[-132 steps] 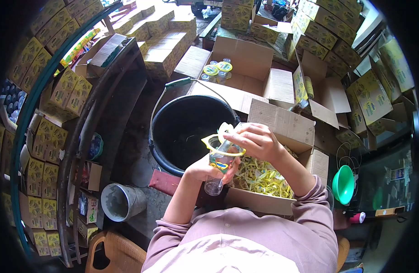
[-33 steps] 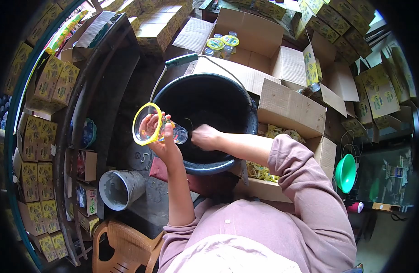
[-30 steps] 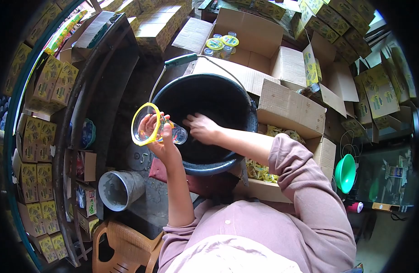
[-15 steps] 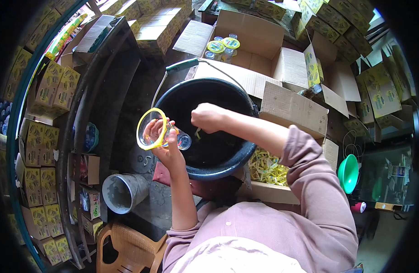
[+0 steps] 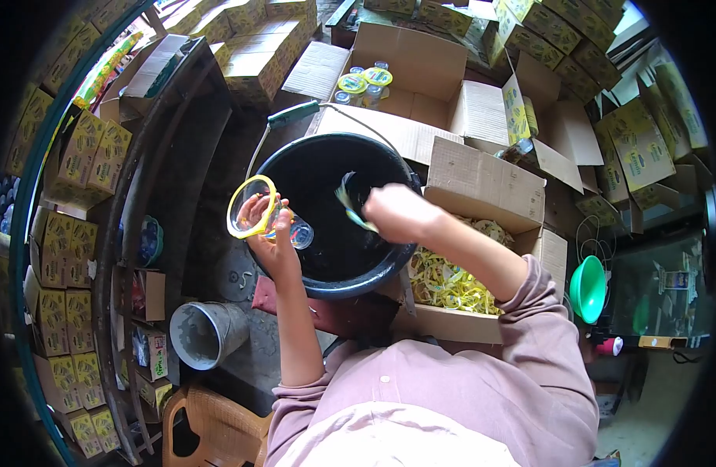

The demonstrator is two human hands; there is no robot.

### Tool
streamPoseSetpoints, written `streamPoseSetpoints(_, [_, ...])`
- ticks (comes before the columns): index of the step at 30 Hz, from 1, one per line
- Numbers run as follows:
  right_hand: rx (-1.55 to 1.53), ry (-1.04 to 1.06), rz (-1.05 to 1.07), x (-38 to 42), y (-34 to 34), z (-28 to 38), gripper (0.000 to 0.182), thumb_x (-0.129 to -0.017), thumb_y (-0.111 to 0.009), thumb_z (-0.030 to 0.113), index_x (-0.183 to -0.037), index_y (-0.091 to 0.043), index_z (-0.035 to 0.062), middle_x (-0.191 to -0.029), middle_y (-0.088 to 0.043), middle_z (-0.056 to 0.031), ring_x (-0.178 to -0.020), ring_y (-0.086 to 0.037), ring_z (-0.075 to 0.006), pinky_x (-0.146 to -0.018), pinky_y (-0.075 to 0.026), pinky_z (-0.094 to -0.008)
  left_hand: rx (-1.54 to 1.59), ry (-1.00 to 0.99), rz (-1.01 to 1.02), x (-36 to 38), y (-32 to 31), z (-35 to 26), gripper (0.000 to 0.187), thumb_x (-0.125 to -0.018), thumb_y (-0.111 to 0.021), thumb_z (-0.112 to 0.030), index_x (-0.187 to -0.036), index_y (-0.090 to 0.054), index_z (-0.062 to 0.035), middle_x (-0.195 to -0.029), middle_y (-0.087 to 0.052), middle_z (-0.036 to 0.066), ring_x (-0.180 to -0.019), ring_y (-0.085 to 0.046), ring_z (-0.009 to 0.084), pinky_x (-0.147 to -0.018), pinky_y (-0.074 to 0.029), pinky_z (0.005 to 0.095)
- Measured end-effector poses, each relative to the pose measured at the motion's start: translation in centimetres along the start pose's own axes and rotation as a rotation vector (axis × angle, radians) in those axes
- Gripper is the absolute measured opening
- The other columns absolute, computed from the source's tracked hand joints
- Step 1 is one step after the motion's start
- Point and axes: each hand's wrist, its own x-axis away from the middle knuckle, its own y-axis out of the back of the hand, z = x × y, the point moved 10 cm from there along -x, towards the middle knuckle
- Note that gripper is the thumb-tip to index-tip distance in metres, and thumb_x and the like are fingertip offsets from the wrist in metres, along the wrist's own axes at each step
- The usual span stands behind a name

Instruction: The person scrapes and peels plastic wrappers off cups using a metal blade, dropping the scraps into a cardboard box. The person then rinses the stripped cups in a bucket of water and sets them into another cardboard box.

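Observation:
My left hand (image 5: 274,247), over the left side of a black bucket (image 5: 350,282), is closed round a clear plastic cup (image 5: 301,235). The cup lies tilted, its wide yellow-rimmed end toward the left and its narrow end over the bucket. From the closed fingers of my right hand (image 5: 400,214), above the bucket's right side, hangs a thin curled plastic strip (image 5: 348,201), pale with yellow and blue. My right fingertips are partly hidden by the hand.
Right of the bucket, an open carton (image 5: 459,317) contains many yellow strips (image 5: 455,284). Behind, another open carton (image 5: 408,50) has several yellow-lidded cups (image 5: 365,80) at its left. A grey bucket (image 5: 210,335), an orange chair (image 5: 218,428) and a green bowl (image 5: 588,289) stand around.
My right hand has moved right with the strip, which now shows longer. My left hand still holds the cup; the whole view has shifted slightly.

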Motion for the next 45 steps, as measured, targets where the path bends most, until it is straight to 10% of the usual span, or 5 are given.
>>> streamPoseSetpoints(23, [-0.456, -0.219, -0.631, 12.4, 6.5, -4.6, 0.012, -0.082, -0.052, 0.015, -0.082, -0.059, 0.0047, -0.071, -0.058, -0.0206, -0.065, -0.058, -0.0346, -0.06, -0.046, -0.041, 0.121, 0.14, 0.484, 1.8, -4.3, 1.1, 0.044, -0.084, -0.054, -0.02, -0.122, -0.043, -0.0002, -0.099, -0.061, 0.013, -0.086, -0.056, 0.0129, -0.076, -0.044, 0.0247])
streamPoseSetpoints(29, [-0.92, -0.45, -0.849, 23.2, 0.9, -12.1, 0.012, -0.078, -0.054, 0.006, -0.086, -0.063, 0.0009, -0.068, -0.063, -0.0065, -0.061, -0.053, -0.006, -0.058, -0.043, -0.0216, 0.081, 0.118, 0.479, 1.9, -4.5, 2.0, 0.039, -0.084, -0.054, -0.013, -0.119, -0.044, 0.0005, -0.098, -0.061, 0.013, -0.092, -0.057, 0.0145, -0.08, -0.043, 0.0252])
streamPoseSetpoints(34, [-0.353, -0.825, -0.022, 26.7, -14.5, -15.3, 0.06, -0.067, -0.058, 0.007, -0.126, -0.046, 0.0115, -0.125, -0.044, -0.0245, -0.118, -0.043, -0.0317, -0.1, -0.033, -0.0337, 0.023, 0.105, 0.499, 2.1, -5.0, 1.7, 0.037, -0.084, -0.055, -0.009, -0.118, -0.045, 0.0014, -0.098, -0.062, 0.013, -0.093, -0.058, 0.016, -0.083, -0.044, 0.0254])
streamPoseSetpoints(39, [-0.545, -0.943, -0.615, 29.2, -8.6, -16.2, 0.047, -0.075, -0.05, 0.001, -0.12, -0.052, 0.0159, -0.074, -0.065, -0.0128, -0.066, -0.064, -0.0259, -0.073, -0.051, -0.0384, -0.007, 0.094, 0.503, 1.7, -4.9, 2.2, 0.037, -0.084, -0.055, -0.01, -0.118, -0.045, 0.001, -0.101, -0.061, 0.013, -0.095, -0.058, 0.0163, -0.084, -0.044, 0.0265])
streamPoseSetpoints(45, [-0.505, -0.811, -0.404, 22.4, -9.4, -8.7, 0.056, -0.067, -0.057, -0.006, -0.118, -0.053, 0.0174, -0.108, -0.054, -0.0121, -0.091, -0.057, -0.022, -0.075, -0.049, -0.0282, -0.008, 0.093, 0.5, 1.5, -5.1, 2.0, 0.037, -0.082, -0.058, -0.006, -0.116, -0.045, 0.0001, -0.102, -0.06, 0.012, -0.096, -0.058, 0.0161, -0.084, -0.045, 0.0261])
